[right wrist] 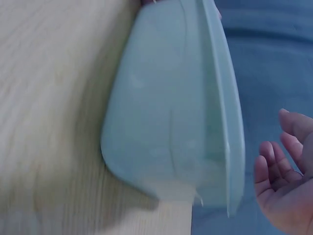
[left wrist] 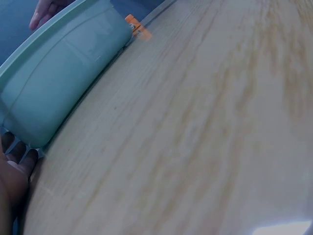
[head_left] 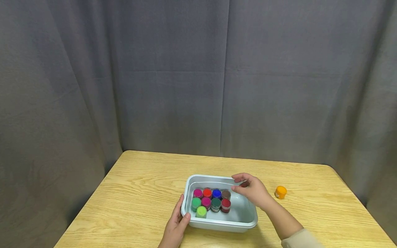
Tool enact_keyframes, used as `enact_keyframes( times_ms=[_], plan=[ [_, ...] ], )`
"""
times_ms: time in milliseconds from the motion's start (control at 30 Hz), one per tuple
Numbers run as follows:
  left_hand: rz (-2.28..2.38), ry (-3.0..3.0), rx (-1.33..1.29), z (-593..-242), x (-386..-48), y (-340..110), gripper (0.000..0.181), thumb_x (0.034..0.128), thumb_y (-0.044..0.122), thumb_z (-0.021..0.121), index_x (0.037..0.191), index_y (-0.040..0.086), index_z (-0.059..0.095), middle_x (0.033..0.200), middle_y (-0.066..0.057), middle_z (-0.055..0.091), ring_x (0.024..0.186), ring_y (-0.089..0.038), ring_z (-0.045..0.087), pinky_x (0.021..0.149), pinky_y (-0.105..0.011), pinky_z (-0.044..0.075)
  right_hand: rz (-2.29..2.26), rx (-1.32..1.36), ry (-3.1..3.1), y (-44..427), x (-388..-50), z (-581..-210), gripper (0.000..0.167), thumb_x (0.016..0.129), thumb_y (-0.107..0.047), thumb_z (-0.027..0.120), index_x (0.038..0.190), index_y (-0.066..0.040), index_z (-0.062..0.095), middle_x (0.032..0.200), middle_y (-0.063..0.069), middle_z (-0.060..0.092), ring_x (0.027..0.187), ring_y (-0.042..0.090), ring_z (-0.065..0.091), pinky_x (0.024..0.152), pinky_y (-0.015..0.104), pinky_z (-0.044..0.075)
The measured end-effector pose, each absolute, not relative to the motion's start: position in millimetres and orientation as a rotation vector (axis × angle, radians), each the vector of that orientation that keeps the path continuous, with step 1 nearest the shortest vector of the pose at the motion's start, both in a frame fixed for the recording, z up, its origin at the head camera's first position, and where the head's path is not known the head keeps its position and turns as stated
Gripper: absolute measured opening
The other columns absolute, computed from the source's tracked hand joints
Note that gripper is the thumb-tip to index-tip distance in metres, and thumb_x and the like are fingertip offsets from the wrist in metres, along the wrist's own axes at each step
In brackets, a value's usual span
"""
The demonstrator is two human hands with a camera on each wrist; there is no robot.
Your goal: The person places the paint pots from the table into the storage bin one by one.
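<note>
A pale blue-grey plastic tub (head_left: pixel 221 225) rests on the wooden table. My left hand (head_left: pixel 175 225) holds its left front corner, thumb at the rim and fingers along the outside wall. Inside, several small paint jars stand grouped toward the left, among them a light green jar (head_left: pixel 201 212), a blue jar (head_left: pixel 216 194), a brown jar (head_left: pixel 226 194) and a dark red jar (head_left: pixel 225 205). Over the tub's back right part hovers my right hand (head_left: pixel 254 191), fingers loosely bent with nothing between them. The right wrist view shows that same hand (right wrist: pixel 288 181) apart from the rim.
An orange paint jar (head_left: pixel 280 192) sits on the table, right of the tub and beyond my right forearm. The wooden table (head_left: pixel 139 193) spreads out on both sides. Grey curtains (head_left: pixel 173 86) hang behind it and at its sides.
</note>
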State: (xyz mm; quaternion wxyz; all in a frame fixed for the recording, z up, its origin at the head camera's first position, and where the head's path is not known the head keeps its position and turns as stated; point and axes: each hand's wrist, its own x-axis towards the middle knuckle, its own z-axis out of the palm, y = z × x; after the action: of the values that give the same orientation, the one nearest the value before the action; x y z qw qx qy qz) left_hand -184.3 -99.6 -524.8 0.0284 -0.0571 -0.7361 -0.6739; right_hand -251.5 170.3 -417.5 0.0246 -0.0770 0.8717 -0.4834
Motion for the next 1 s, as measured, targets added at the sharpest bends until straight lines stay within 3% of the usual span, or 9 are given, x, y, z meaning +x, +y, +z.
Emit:
enact_keyframes(
  times_ms=[267,467,533,600,733,833,1000],
  plan=[
    [-2.115,-2.244,-0.199,-525,-184,-101,0.065,0.1015,0.023,0.053,0.157,0.014,0.021,0.163,-0.015,0.019,0.147,-0.038,0.023,0.102,-0.005,0.028,-1.511,-0.141,2.771,209,-256,-418,0.042,0.088,-0.02,0.073,0.125,-0.003,0.062,0.119,0.018,0.064,0.098,0.02,0.062,0.076,0.024,0.053],
    [-2.08,-2.275,-0.176,-525,-184,-101,0.064,0.1016,0.025,0.053,0.157,0.015,0.022,0.163,-0.013,0.02,0.147,-0.037,0.024,0.108,-0.012,0.031,-1.48,-0.071,2.797,238,-259,-425,0.047,0.092,-0.025,0.069,0.131,-0.002,0.056,0.128,0.022,0.058,0.107,0.026,0.06,0.079,0.025,0.053],
    [-2.064,-2.292,-0.162,-525,-184,-100,0.064,0.1016,0.026,0.052,0.157,0.016,0.023,0.163,-0.013,0.02,0.147,-0.037,0.024,0.112,-0.019,0.032,-1.482,-0.041,2.788,248,-260,-427,0.05,0.093,-0.026,0.068,0.134,-0.001,0.053,0.131,0.023,0.055,0.109,0.027,0.058,0.074,0.024,0.053],
    [-2.07,-2.291,-0.166,-525,-184,-101,0.064,0.1017,0.026,0.052,0.157,0.016,0.022,0.163,-0.012,0.019,0.147,-0.037,0.024,0.111,-0.018,0.032,-1.483,-0.012,2.771,257,-261,-430,0.053,0.094,-0.028,0.066,0.137,-0.001,0.05,0.135,0.025,0.05,0.113,0.03,0.054,0.071,0.024,0.052],
    [-2.092,-2.268,-0.195,-524,-184,-100,0.064,0.1019,0.024,0.052,0.157,0.015,0.021,0.163,-0.014,0.018,0.148,-0.039,0.022,0.106,-0.009,0.03,-1.434,0.033,2.769,275,-263,-435,0.059,0.096,-0.031,0.063,0.142,0.0,0.043,0.143,0.029,0.041,0.124,0.041,0.045,0.087,0.042,0.055],
    [-2.098,-2.266,-0.192,-524,-184,-100,0.064,0.1018,0.023,0.052,0.157,0.015,0.021,0.163,-0.014,0.018,0.148,-0.038,0.022,0.103,-0.005,0.028,-1.354,0.058,2.8,285,-264,-441,0.061,0.097,-0.031,0.061,0.145,0.001,0.04,0.149,0.031,0.035,0.134,0.049,0.036,0.102,0.058,0.046],
    [-2.113,-2.247,-0.187,-524,-185,-99,0.064,0.1018,0.022,0.052,0.157,0.014,0.022,0.164,-0.013,0.018,0.148,-0.035,0.021,0.103,-0.004,0.027,-1.315,0.088,2.794,297,-266,-452,0.065,0.098,-0.031,0.06,0.147,0.002,0.035,0.154,0.033,0.023,0.137,0.053,0.027,0.104,0.063,0.042]
  ],
)
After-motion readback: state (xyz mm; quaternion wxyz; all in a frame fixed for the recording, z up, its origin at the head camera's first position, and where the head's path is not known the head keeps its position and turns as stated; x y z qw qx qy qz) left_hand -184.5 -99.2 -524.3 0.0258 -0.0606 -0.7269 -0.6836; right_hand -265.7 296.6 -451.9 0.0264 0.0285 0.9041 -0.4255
